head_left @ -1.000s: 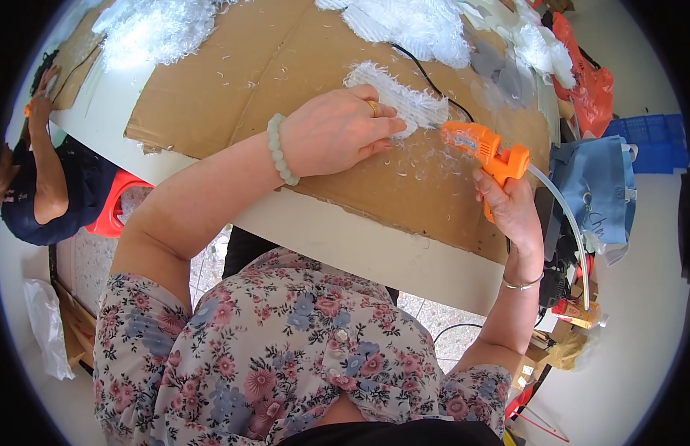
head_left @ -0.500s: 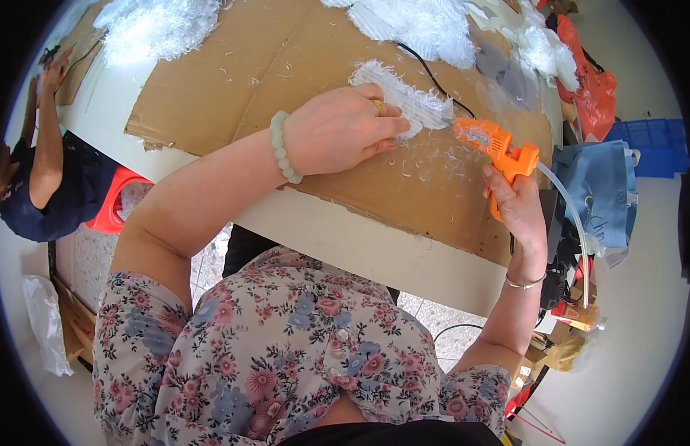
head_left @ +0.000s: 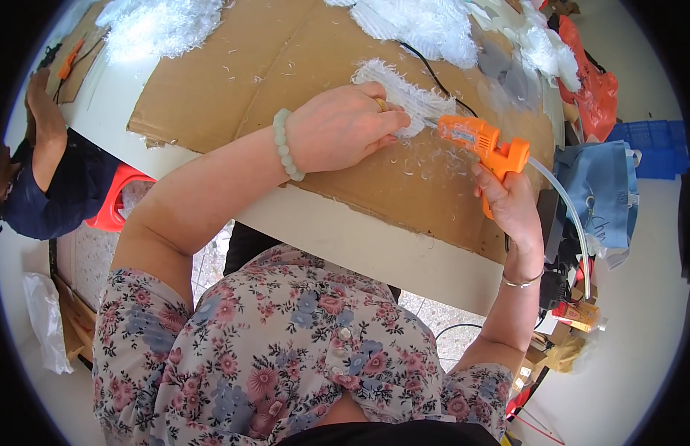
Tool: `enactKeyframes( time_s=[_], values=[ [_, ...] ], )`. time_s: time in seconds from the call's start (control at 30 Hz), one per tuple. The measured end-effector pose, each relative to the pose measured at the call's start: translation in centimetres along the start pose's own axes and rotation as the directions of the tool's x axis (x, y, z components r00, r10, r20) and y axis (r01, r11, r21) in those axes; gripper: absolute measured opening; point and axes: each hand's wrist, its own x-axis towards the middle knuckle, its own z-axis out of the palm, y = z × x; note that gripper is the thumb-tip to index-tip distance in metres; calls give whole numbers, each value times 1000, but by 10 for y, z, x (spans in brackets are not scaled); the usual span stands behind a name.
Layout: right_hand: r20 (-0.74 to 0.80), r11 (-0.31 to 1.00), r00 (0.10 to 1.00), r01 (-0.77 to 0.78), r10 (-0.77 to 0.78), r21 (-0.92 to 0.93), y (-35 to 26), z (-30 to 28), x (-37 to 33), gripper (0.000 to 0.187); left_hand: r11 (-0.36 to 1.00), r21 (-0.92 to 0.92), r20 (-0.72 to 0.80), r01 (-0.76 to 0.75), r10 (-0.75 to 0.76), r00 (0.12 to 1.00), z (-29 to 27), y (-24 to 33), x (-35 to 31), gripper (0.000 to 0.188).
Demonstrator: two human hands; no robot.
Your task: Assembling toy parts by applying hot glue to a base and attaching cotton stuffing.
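Observation:
My right hand (head_left: 511,206) grips an orange hot glue gun (head_left: 500,152) by its handle, and a long clear glue stick (head_left: 572,199) curves out of its back end. The gun's nozzle points left, at the near edge of a white piece of fringed fabric (head_left: 416,97); whether it touches the fabric I cannot tell. My left hand (head_left: 339,128) is closed at the left and near edge of this piece, fingers curled and partly hiding it. The fabric lies on a brown cardboard sheet (head_left: 233,97) strewn with white lint.
Fluffy white heaps (head_left: 416,30) lie along the far side of the cardboard, with a black cord (head_left: 427,67) running past them. A blue bag (head_left: 598,189) and a red plastic bag (head_left: 590,82) are at the right. Another person (head_left: 51,178) sits at far left.
My right hand has brought the glue gun left, its nozzle now nearer the fabric and my left fingers. The left fingers have drawn in slightly. The other person's arm has shifted at far left.

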Motion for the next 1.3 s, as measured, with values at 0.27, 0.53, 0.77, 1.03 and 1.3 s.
enactKeyframes(
  time_s=[0.27, 0.53, 0.77, 1.03, 1.3],
  values=[
    [13, 991, 1000, -20, 22, -132, -7, 4, 5, 20, 999, 18, -85, -41, 42, 995, 2, 0, 1, 19],
    [35, 999, 999, -35, 37, -40, 4, -1, 5, 21, 1000, 8, 34, 13, -13, 999, -3, 1, 1, 29],
    [30, 992, 999, -33, 37, -126, -2, 0, 3, 20, 1000, 5, 7, 1, -1, 1000, -1, 0, 0, 28],
    [18, 994, 999, -44, 46, -105, -5, 0, -3, 17, 999, 39, -61, -34, 36, 997, 3, -2, 0, 17],
    [16, 998, 998, -54, 55, -27, 5, -8, -6, 20, 1000, 0, 17, 2, -2, 1000, -3, 0, 0, 29]
  ],
)
